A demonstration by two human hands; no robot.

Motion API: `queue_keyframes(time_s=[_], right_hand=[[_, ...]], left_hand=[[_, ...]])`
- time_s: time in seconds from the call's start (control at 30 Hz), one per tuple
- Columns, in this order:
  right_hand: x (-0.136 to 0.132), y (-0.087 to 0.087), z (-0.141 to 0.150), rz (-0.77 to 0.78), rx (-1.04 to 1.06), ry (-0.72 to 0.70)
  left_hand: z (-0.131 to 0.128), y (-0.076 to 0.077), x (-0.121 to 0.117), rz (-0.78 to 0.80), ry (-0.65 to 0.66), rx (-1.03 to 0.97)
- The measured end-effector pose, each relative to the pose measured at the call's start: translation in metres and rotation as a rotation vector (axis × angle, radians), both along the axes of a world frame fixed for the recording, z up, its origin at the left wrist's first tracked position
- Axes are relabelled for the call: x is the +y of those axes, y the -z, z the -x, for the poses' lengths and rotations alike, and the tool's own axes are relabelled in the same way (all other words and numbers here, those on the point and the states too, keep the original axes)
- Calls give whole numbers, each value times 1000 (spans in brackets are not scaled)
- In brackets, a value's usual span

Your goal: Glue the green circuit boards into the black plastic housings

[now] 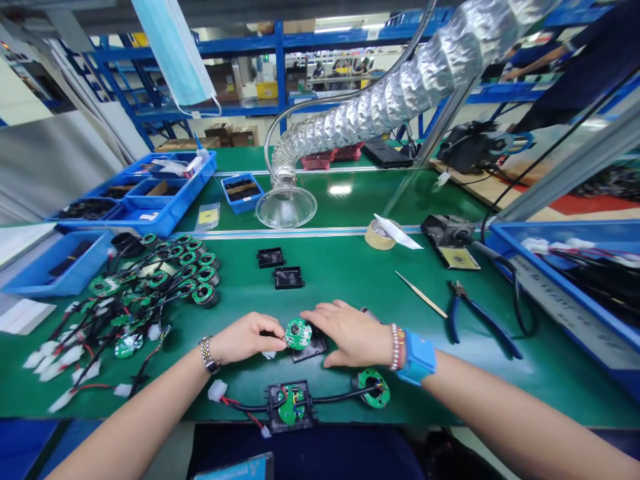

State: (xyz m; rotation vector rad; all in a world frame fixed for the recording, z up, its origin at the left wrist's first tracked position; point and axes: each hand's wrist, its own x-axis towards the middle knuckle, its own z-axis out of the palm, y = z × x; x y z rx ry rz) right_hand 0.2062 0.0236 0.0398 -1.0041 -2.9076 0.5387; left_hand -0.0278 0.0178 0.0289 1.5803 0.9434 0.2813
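My left hand (250, 340) pinches the edge of a small green circuit board (299, 334) between thumb and fingers. Palm down, my right hand (353, 333) spreads its fingers beside the board, its fingertips close to the board's upper edge. Partly under both lies a black plastic case (311, 349). Nearer the table edge sits an open black case (290, 405) with a green board and wires inside. Its cable runs right to a ring-shaped green board (373, 389); on the left its wires end in a white connector (218, 391). Two more black case parts (289, 278) lie farther back.
Wired ring boards (187, 267) are heaped at left, near blue bins (165, 213). A fume duct's clear hood (287, 207) hangs over the back. To the right are a tape roll (380, 237), a pointed stick (423, 294), blue-handled cutters (480, 320) and a blue crate (565, 293).
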Motion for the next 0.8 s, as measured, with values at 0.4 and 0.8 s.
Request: queue_keyframes(time_s=[0.4, 0.8], right_hand=[[54, 22, -40, 678, 1284, 1052], [121, 13, -90, 392, 1812, 1391]], left_hand=[[-2, 8, -7, -2, -25, -5], [1, 20, -10, -4, -79, -5]])
